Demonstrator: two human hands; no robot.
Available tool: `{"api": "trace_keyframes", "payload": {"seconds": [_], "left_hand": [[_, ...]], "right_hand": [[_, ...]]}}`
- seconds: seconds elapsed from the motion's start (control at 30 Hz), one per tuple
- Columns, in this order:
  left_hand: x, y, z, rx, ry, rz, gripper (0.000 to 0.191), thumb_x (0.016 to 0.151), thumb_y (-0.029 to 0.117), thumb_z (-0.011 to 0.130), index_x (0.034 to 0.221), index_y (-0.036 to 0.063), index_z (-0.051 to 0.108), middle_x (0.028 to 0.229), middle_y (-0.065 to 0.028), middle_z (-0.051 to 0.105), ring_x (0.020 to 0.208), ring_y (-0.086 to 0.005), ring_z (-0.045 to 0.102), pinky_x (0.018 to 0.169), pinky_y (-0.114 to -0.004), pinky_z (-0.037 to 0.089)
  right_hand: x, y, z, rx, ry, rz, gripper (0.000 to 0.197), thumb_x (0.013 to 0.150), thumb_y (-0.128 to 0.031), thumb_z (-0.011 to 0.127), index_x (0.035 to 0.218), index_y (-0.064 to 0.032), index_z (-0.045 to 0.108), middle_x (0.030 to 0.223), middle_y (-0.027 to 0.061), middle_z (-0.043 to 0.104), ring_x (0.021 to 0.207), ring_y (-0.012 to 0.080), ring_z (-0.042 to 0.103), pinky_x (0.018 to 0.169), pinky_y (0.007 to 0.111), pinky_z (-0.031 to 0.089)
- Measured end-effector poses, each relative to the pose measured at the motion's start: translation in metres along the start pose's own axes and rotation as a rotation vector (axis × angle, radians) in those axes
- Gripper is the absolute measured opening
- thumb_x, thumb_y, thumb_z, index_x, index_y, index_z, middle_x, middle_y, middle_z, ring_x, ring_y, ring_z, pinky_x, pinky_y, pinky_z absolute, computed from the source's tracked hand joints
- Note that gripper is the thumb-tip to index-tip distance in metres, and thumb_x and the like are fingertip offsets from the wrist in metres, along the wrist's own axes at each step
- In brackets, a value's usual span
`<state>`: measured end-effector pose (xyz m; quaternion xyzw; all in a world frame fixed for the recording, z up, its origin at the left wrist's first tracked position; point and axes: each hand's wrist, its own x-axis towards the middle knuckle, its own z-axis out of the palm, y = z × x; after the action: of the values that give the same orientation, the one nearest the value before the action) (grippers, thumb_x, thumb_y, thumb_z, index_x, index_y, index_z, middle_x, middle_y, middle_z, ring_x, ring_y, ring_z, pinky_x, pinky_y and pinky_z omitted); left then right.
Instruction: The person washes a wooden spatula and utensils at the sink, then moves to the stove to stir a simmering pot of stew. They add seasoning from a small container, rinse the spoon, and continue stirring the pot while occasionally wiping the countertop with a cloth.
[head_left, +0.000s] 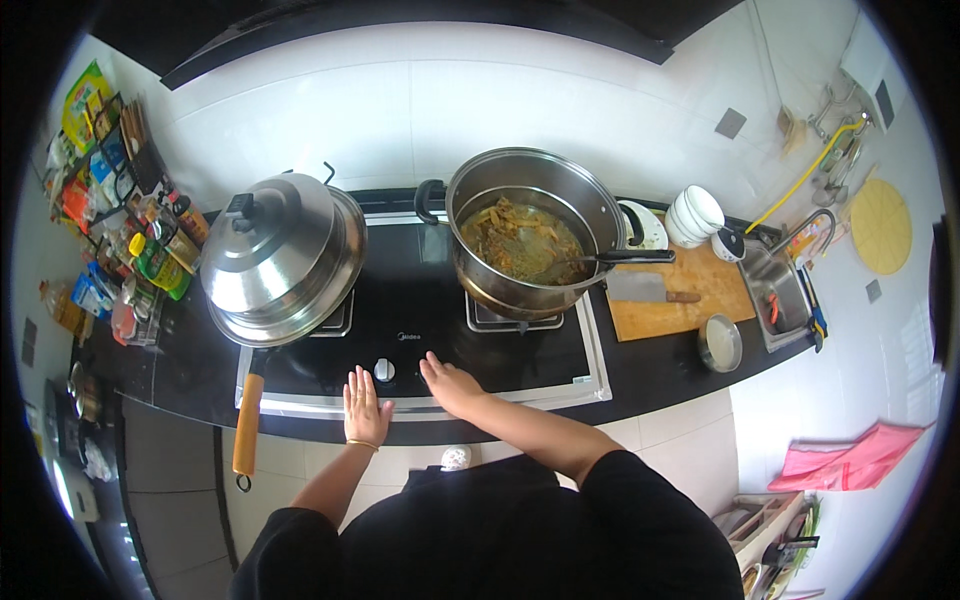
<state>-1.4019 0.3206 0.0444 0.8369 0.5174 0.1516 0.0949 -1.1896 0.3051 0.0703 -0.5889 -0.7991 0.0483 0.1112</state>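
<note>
My left hand (365, 414) rests palm down by the front edge of the black glass gas hob (409, 289), holding nothing, its thumb spread from the fingers. A silver control knob (384, 370) sits just right of its fingertips. On the knob's other side my right hand (451, 386) lies over the glass; its palm side and whatever is beneath it are hidden. The right burner carries a deep steel pot (517, 300) of brothy food (517, 232). A black-handled ladle or spoon (637, 256) leans in it. At left stands a wok with a domed steel lid (274, 247).
The wok's wooden handle (249, 424) juts past the counter edge. At right, a cleaver (637, 286) lies on a wooden board (675, 322), near stacked bowls (690, 217), a metal bowl (720, 343) and the sink (791, 330). Bottles (161, 270) crowd the left. A hood (405, 19) overhangs.
</note>
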Motion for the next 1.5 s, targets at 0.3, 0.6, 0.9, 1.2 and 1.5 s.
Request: {"api": "trace_keyframes", "payload": {"seconds": [0.3, 0.6, 0.9, 1.2, 1.5], "left_hand": [[0.015, 0.046, -0.018, -0.26, 0.257, 0.224, 0.062, 0.072, 0.008, 0.061, 0.128, -0.0031, 0.035, 0.133, -0.0236, 0.033, 0.125, -0.0395, 0.03, 0.103, -0.044, 0.026], [0.062, 0.093, 0.015, -0.27, 0.295, 0.185, 0.021, 0.072, 0.001, 0.059, 0.093, 0.0038, 0.063, 0.087, -0.0114, 0.055, 0.083, -0.0291, 0.052, 0.073, -0.037, 0.045], [0.065, 0.097, 0.007, -0.26, 0.277, 0.128, 0.02, 0.072, 0.004, 0.061, 0.092, 0.0021, 0.063, 0.088, -0.0122, 0.055, 0.083, -0.029, 0.053, 0.074, -0.036, 0.045], [0.117, 0.125, -0.051, -0.417, 0.47, 0.035, 0.021, 0.078, 0.005, 0.058, 0.098, 0.0009, 0.061, 0.09, -0.0139, 0.055, 0.085, -0.0287, 0.054, 0.073, -0.034, 0.045], [0.241, 0.13, -0.097, -0.603, 0.463, -0.048, 0.046, 0.087, 0.02, 0.054, 0.127, 0.0021, 0.041, 0.107, -0.0181, 0.05, 0.09, -0.0246, 0.056, 0.076, -0.031, 0.046]], "right_hand": [[-0.11, 0.119, -0.18, 0.766, 0.728, 0.505, 0.021, 0.075, -0.016, 0.071, 0.068, -0.0062, 0.054, 0.054, -0.0029, 0.046, 0.05, 0.0034, 0.041, 0.045, 0.02, 0.035], [-0.061, 0.202, -0.279, 0.622, 0.636, 0.44, 0.026, 0.079, -0.027, 0.067, 0.084, -0.0021, 0.062, 0.067, 0.0041, 0.058, 0.056, 0.0043, 0.052, 0.048, 0.017, 0.038], [-0.04, 0.184, -0.326, 0.821, 0.199, 0.434, 0.017, 0.084, -0.012, 0.055, 0.09, 0.0008, 0.065, 0.058, 0.0032, 0.058, 0.048, 0.0089, 0.057, 0.046, 0.021, 0.044], [-0.041, 0.203, -0.357, 0.257, 0.244, -0.156, 0.021, 0.071, -0.002, 0.064, 0.09, -0.0073, 0.066, 0.07, 0.008, 0.06, 0.062, 0.0203, 0.058, 0.052, 0.027, 0.045], [-0.025, 0.236, -0.318, 0.12, 0.176, -0.275, 0.026, 0.071, -0.003, 0.068, 0.096, -0.0087, 0.064, 0.083, 0.0096, 0.057, 0.069, 0.0244, 0.057, 0.059, 0.032, 0.047]]}}
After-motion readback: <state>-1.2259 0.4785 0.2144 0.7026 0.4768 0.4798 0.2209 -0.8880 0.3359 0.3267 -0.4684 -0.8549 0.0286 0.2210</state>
